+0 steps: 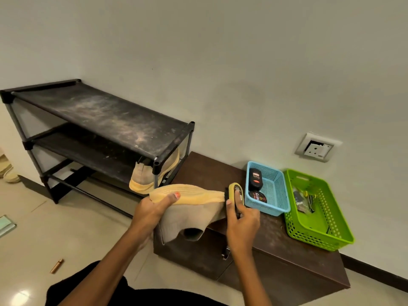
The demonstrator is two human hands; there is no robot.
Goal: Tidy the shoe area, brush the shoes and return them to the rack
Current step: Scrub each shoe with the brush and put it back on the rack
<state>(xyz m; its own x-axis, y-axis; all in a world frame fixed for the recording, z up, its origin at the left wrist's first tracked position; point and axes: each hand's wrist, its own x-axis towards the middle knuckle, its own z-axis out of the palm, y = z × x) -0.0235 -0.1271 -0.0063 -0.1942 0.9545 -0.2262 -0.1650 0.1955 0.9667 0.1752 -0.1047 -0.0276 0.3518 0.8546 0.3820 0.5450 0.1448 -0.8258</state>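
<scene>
Left hand [152,208] grips the beige shoe [189,215] sole-up, its long axis running sideways toward the right hand [241,219], which clasps the brush [235,191] against the shoe's end. The second shoe [141,180] sits under the rack's [99,111] top shelf, just beyond the left hand; that dusty shelf offers open room.

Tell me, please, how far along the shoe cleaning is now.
Looks done: one shoe sits on a lower shelf of the rack. In hand: the left hand holds the other shoe, and the right hand holds the brush at its tip. Left: return this shoe; the rack's top looks dusty.
</scene>
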